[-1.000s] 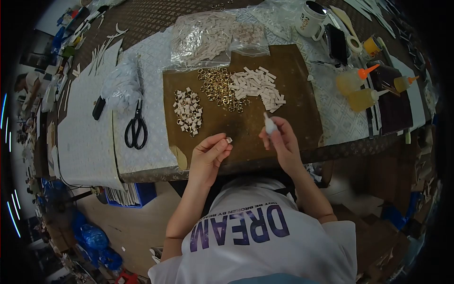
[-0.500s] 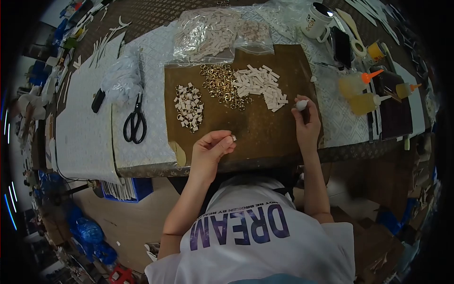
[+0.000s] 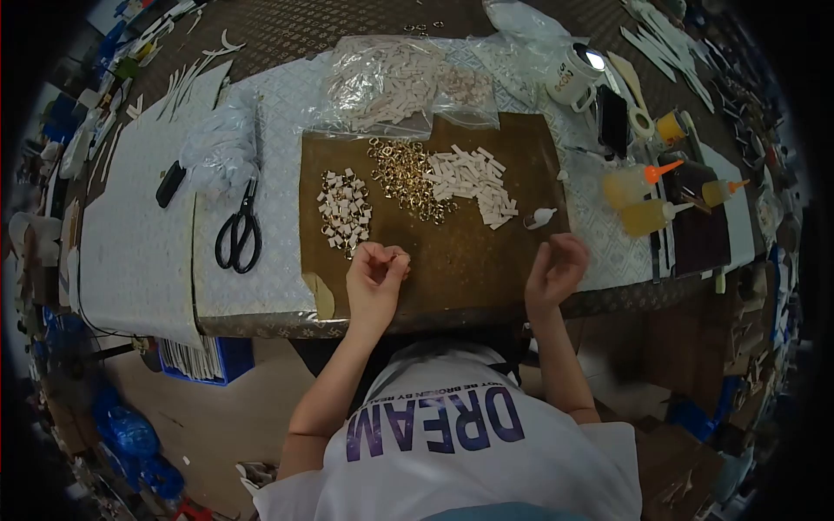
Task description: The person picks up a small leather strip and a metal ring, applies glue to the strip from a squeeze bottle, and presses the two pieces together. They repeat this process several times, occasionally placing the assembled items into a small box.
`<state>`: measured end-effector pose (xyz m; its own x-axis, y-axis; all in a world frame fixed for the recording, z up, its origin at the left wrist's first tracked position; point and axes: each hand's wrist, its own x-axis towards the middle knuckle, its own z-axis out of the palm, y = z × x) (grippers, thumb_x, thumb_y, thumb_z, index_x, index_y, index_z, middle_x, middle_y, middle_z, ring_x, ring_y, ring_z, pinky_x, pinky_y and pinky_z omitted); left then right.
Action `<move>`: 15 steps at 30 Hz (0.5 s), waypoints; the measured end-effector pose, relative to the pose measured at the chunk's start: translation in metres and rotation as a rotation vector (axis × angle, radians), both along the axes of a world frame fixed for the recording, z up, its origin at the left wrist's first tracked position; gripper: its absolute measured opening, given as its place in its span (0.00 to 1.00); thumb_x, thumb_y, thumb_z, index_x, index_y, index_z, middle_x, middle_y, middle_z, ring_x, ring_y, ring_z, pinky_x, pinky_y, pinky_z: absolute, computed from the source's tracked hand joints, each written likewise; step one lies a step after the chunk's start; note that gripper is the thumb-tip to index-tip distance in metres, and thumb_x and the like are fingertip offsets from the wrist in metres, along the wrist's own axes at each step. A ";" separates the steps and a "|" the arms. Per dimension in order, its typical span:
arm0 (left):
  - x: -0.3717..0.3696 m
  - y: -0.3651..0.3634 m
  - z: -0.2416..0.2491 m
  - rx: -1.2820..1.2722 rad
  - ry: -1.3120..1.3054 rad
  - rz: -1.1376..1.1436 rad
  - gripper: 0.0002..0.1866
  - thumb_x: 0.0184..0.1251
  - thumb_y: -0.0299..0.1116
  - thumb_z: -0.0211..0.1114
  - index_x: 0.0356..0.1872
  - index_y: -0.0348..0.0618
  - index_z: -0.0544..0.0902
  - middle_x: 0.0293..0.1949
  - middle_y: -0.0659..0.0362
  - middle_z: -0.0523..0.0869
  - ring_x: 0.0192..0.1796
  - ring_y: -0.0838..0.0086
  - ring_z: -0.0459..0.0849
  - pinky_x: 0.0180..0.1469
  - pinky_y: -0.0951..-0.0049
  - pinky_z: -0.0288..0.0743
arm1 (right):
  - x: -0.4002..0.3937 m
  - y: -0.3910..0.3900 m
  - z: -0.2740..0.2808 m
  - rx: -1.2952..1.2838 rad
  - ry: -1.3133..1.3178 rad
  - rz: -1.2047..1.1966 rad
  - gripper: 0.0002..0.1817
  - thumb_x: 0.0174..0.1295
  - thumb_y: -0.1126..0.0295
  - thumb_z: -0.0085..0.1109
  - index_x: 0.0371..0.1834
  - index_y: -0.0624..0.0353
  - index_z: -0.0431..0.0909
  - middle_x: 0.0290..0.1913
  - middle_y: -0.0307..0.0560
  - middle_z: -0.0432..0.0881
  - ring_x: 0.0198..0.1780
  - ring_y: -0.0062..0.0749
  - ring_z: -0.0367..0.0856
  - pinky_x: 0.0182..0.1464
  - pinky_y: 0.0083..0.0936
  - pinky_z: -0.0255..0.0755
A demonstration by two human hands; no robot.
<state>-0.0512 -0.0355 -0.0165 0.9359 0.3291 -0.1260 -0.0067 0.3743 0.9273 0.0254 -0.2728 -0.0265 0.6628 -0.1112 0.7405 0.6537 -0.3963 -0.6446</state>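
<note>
My left hand [image 3: 375, 276] is closed in a pinch above the brown mat [image 3: 469, 282]. The small white tab seen in it a moment ago is mostly hidden by the fingertips. My right hand [image 3: 558, 271] is open, fingers loosely curved, at the mat's right edge. Just beyond it a small white-tipped bottle [image 3: 540, 218] lies on its side, apart from the fingers. Up the mat are a heap of white strips [image 3: 473, 181], a heap of gold-coloured metal rings [image 3: 407, 178], and a pile of rings with white tabs on them [image 3: 345, 210].
Black-handled scissors [image 3: 238, 239] lie left of the mat, near a crumpled plastic bag [image 3: 221, 149]. Clear bags of strips [image 3: 391, 82] lie behind it. At right are bottles of yellow liquid [image 3: 645, 219], a phone [image 3: 612, 122], a mug [image 3: 573, 76] and a tape roll [image 3: 641, 123].
My right hand has let go of the small bottle, which now lies on the mat, and has drawn back towards me. My left hand has turned its fingers inward, still pinched.
</note>
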 end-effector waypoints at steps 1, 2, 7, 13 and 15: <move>0.000 0.000 -0.008 0.054 0.021 0.023 0.11 0.65 0.19 0.60 0.33 0.43 0.65 0.37 0.58 0.80 0.31 0.82 0.77 0.36 0.81 0.74 | 0.000 0.015 0.008 0.062 -0.007 0.124 0.14 0.57 0.81 0.61 0.46 0.65 0.71 0.44 0.48 0.75 0.44 0.29 0.75 0.45 0.24 0.70; -0.002 0.000 -0.014 0.111 0.046 0.043 0.12 0.65 0.20 0.59 0.32 0.44 0.64 0.37 0.57 0.80 0.30 0.82 0.77 0.35 0.82 0.74 | 0.003 0.028 0.020 -0.018 0.111 0.162 0.12 0.58 0.81 0.60 0.44 0.64 0.72 0.42 0.47 0.76 0.42 0.31 0.76 0.45 0.25 0.70; -0.012 0.000 -0.018 0.437 -0.073 -0.035 0.11 0.66 0.19 0.56 0.28 0.41 0.63 0.37 0.56 0.80 0.28 0.84 0.75 0.30 0.81 0.74 | 0.085 0.105 0.052 -0.208 0.138 0.138 0.06 0.58 0.75 0.61 0.38 0.62 0.78 0.36 0.47 0.79 0.38 0.40 0.77 0.44 0.30 0.71; -0.012 0.004 -0.022 0.411 -0.146 -0.003 0.08 0.63 0.15 0.53 0.27 0.38 0.67 0.37 0.56 0.79 0.29 0.81 0.77 0.31 0.80 0.76 | 0.185 0.159 0.032 -0.659 0.173 -0.069 0.19 0.48 0.57 0.70 0.38 0.57 0.81 0.57 0.52 0.69 0.62 0.47 0.61 0.61 0.48 0.56; -0.012 0.005 -0.024 0.370 -0.156 0.010 0.08 0.66 0.18 0.53 0.27 0.39 0.68 0.38 0.57 0.78 0.29 0.83 0.75 0.30 0.82 0.74 | 0.198 0.169 0.022 -0.878 0.314 -0.142 0.17 0.49 0.57 0.69 0.37 0.57 0.83 0.55 0.51 0.71 0.62 0.46 0.62 0.61 0.49 0.55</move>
<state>-0.0634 -0.0308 -0.0400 0.9309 0.3347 0.1461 -0.1602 0.0149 0.9870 0.2237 -0.1037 -0.0047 0.8692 0.3069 0.3877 0.4092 -0.8866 -0.2157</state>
